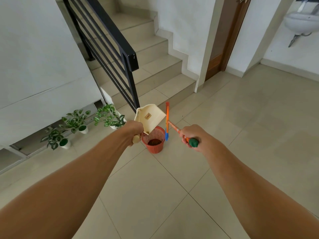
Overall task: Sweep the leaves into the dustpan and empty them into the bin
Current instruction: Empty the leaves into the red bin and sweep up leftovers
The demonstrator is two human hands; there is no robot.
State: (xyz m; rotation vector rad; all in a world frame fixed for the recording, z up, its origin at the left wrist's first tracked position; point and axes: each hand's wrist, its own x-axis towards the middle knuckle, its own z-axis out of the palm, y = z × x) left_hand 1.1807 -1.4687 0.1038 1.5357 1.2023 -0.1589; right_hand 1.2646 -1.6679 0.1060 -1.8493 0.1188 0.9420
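Just past my left hand: the cream dustpan [151, 118] is tipped up, its labelled back facing me and its low corner over the rim of the bin [161, 147].
Left hand: my left hand [133, 133] is curled tight round the dustpan's handle; the cream end of the handle pokes out below my fist.
Bin: a red mesh basket on the floor tiles [146, 195], between my two hands and a little beyond them, directly under the dustpan's lower edge.
Leaves: a dark brown heap of leaves [154, 142] lies in the bottom of the bin; I cannot see any inside the dustpan from this side.
Right hand: my right hand [190, 135] grips the broom [173, 128] near its green end cap, fingers wrapped round the patterned orange shaft.
Broom: the shaft runs from my right hand towards my left, ending in an orange and blue head seen edge-on, just beside the bin. Whether its tip meets the floor I cannot tell.
Plants: three small potted plants [76, 120] in white pots stand well off to the outside of my left hand, along the foot of the wall.
Stairs: tiled stairs [155, 71] with a black railing [117, 49] rise beyond both hands.
Far beyond my right hand: a brown door [222, 40] and a white wall sink [300, 21].
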